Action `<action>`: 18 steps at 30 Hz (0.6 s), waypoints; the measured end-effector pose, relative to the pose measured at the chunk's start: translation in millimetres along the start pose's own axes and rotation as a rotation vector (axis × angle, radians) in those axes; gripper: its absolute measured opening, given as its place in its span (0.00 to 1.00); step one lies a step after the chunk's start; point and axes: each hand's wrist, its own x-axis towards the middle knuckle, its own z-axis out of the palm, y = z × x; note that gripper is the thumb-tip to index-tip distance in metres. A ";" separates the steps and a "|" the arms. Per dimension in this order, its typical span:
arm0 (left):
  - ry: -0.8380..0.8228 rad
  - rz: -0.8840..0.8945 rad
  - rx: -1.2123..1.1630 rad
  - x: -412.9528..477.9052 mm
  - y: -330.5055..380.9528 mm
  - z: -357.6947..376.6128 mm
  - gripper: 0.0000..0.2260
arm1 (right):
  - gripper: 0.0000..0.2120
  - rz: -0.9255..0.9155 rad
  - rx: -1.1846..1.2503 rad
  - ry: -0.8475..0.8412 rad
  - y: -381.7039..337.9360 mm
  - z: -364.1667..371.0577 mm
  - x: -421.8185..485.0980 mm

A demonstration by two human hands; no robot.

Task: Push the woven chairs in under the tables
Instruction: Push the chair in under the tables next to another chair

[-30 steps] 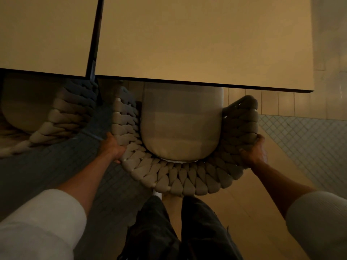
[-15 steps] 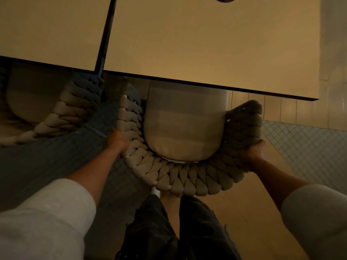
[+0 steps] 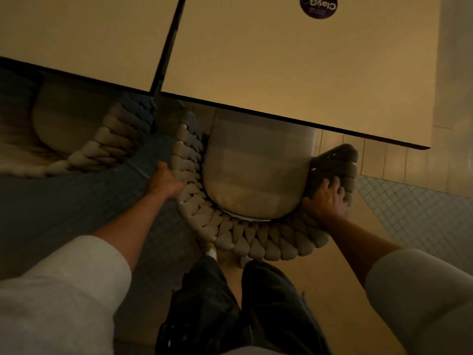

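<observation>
You have the woven chair (image 3: 256, 239) by its curved back, with its seat cushion (image 3: 256, 180) roughly half under the table (image 3: 294, 73) edge. Your right hand (image 3: 327, 201) curls its fingers over the right side of the weave. Your left hand (image 3: 166, 183) lies against the left side, thumb out, but in this dim light I cannot tell whether it grips or only presses. Drive both arms forward evenly so the chair runs straight, and steer its left side away from the neighbouring chair (image 3: 102, 144), which sits near it
</observation>
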 end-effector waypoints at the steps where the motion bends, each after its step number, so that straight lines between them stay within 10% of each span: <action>1: 0.016 0.020 -0.002 -0.9 0.5 -4.9 0.36 | 0.45 -0.053 -0.026 -0.013 -7.7 -1.8 -1.5; 18: 0.056 0.247 0.319 -10.3 -142.0 -136.5 0.49 | 0.55 -0.465 -0.088 -0.114 -245.9 26.5 -116.4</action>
